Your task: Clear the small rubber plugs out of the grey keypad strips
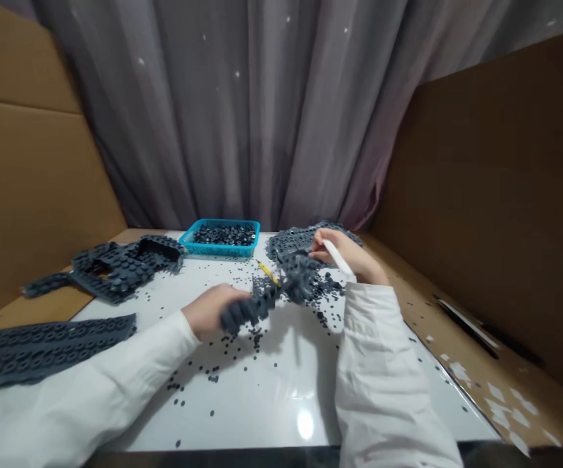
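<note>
My left hand (217, 308) is closed around one end of a dark grey, knobbly rubber-like strip (249, 311). The strip runs up and to the right above the white table, and its far end is smeared by motion. At that far end, my right hand (342, 250) is closed with a slim white stick-like tool (339, 259) in it. Whether its fingertips also pinch the strip cannot be made out. Beneath the hands lies a scatter of small dark round bits (327, 286), with a yellow pencil-like tool (268, 273) beside it.
A blue basket (220, 249) of small dark pieces stands at the back. Studded grey sheets lie at left (125, 266), front left (52, 344) and behind my right hand (286, 244). Cardboard walls (496, 195) flank the table (262, 409); white scraps (498, 406) lie at right.
</note>
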Demonstrator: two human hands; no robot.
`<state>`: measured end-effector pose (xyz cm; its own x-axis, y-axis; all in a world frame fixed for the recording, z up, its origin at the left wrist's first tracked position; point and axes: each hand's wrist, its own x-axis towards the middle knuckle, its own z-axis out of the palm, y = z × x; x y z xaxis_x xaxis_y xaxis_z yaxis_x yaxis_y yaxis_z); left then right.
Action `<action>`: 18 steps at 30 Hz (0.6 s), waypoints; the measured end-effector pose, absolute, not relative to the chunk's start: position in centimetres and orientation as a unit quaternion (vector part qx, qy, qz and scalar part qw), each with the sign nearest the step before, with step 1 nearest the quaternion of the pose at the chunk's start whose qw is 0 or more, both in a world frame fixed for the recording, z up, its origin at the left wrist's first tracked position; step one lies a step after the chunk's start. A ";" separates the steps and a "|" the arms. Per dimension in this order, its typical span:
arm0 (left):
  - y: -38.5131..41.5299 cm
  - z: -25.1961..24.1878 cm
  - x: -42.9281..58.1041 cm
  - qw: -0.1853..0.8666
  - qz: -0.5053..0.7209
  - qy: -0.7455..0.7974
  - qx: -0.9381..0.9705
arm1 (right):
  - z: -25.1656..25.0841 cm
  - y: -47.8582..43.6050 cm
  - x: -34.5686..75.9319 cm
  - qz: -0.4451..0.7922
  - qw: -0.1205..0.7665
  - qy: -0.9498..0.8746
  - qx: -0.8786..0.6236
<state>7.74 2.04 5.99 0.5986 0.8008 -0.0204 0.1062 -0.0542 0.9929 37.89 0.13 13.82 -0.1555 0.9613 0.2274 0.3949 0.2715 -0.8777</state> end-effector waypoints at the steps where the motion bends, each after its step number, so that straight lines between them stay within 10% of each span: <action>1: 2.0 6.0 7.7 0.593 0.284 0.345 0.671 | 13.9 0.0 37.8 0.341 0.416 -0.688 -0.487; 18: 1.9 5.0 2.3 0.549 0.267 0.421 0.671 | 13.4 0.9 35.8 0.349 0.312 -0.722 -0.510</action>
<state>2.33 1.85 4.98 0.5020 0.8586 -0.1035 0.2721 -0.0432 0.9613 35.76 0.86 13.37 -0.2852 0.9538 0.0942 0.5179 0.2361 -0.8222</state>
